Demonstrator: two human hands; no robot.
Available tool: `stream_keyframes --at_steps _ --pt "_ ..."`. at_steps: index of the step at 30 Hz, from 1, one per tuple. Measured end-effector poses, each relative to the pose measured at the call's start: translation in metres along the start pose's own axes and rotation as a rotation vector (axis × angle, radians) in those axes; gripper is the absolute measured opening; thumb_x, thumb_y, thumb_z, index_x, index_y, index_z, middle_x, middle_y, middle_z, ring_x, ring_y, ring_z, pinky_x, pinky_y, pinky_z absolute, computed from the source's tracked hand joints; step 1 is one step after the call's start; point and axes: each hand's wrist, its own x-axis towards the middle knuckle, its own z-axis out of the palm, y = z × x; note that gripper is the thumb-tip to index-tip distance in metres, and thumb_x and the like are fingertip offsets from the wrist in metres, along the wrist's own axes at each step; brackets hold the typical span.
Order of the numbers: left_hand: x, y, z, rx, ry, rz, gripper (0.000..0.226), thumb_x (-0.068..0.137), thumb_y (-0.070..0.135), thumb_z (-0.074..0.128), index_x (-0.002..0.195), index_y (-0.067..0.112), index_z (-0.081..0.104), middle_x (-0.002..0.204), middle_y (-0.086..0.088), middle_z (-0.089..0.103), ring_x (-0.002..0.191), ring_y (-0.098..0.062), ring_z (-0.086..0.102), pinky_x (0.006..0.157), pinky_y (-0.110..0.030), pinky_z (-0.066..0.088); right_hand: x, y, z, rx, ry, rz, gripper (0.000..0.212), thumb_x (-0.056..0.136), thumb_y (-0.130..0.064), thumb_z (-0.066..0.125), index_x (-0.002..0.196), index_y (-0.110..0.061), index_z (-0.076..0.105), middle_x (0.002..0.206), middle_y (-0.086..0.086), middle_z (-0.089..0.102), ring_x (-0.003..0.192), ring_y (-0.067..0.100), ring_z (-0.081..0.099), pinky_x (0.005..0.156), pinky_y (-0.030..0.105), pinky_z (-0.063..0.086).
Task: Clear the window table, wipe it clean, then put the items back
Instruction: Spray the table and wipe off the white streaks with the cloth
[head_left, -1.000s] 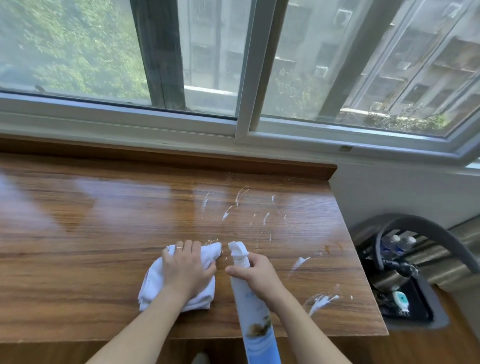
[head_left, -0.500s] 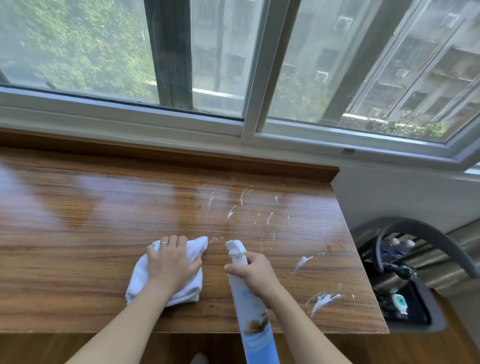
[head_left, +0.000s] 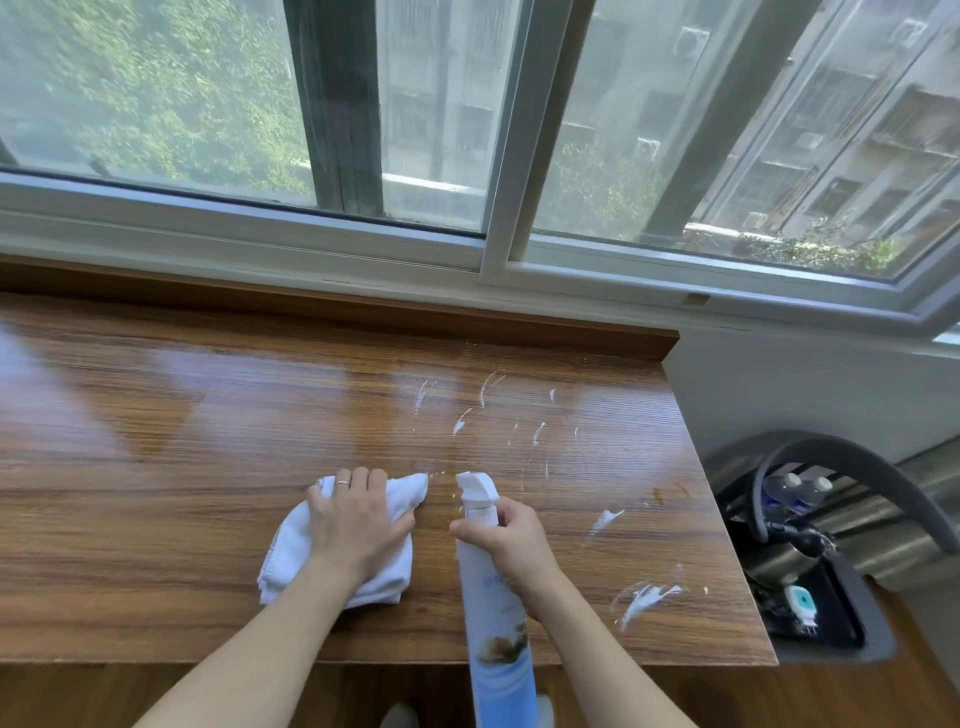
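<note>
Spray bottle (head_left: 491, 582): long axis toward me, nozzle facing the window. My right hand (head_left: 511, 540) grasps its neck; my left hand (head_left: 356, 525) presses the cloth (head_left: 291, 551), fingers apparently flat.

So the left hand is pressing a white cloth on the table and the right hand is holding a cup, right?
Not a cup. The head view shows the right hand gripping a spray bottle. The left hand does press the white cloth on the table.

One cloth (head_left: 337, 545), one spray bottle (head_left: 498, 613), perhaps.
</note>
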Motion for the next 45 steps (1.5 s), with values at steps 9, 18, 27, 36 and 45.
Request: stream_keyframes --at_steps 9,18,27,36,45 --pt "0.037 0.028 0.017 0.051 0.011 0.134 0.050 0.077 0.056 0.039 0.078 0.011 0.061 0.071 -0.008 0.055 0.067 -0.028 0.051 0.064 -0.043 0.033 -0.002 0.002 -0.015 -0.017 -0.022 -0.007 0.031 0.061 -0.048 0.078 0.065 -0.027 0.055 0.067 -0.010 0.053 0.066 0.009 0.050 0.069 0.031 0.041" --pt "0.078 0.043 0.024 0.119 -0.071 0.041 0.039 0.076 0.050 0.073 0.082 0.013 0.061 0.075 -0.010 0.055 0.070 -0.027 0.049 0.066 -0.042 0.034 -0.005 0.003 -0.025 -0.025 0.010 -0.001 0.029 0.059 -0.049 0.078 0.064 -0.030 0.058 0.066 -0.014 0.055 0.066 0.004 0.051 0.068 0.024 0.043" --pt "0.040 0.045 0.015 0.069 -0.028 0.069 0.038 0.074 0.051 0.049 0.079 0.016 0.063 0.075 -0.008 0.057 0.073 -0.029 0.053 0.072 -0.047 0.038 0.007 -0.004 -0.026 -0.049 0.049 0.035 0.030 0.067 -0.039 0.080 0.060 -0.027 0.053 0.057 -0.016 0.051 0.059 0.006 0.048 0.064 0.027 0.039" --pt "0.004 0.045 0.010 0.013 0.051 0.139 0.041 0.077 0.058 0.045 0.076 0.019 0.059 0.071 -0.004 0.053 0.071 -0.029 0.056 0.077 -0.049 0.037 0.030 -0.020 -0.017 -0.051 0.040 0.017 0.027 0.067 -0.039 0.079 0.073 -0.018 0.064 0.066 -0.008 0.062 0.065 0.010 0.058 0.065 0.029 0.045" --pt "0.035 0.041 0.017 0.035 0.065 0.171 0.044 0.077 0.057 0.042 0.073 0.016 0.058 0.068 -0.007 0.052 0.066 -0.029 0.052 0.064 -0.042 0.034 0.036 -0.024 -0.019 -0.062 0.022 0.007 0.030 0.071 -0.040 0.080 0.082 -0.014 0.070 0.068 -0.008 0.063 0.064 0.005 0.056 0.063 0.025 0.044"
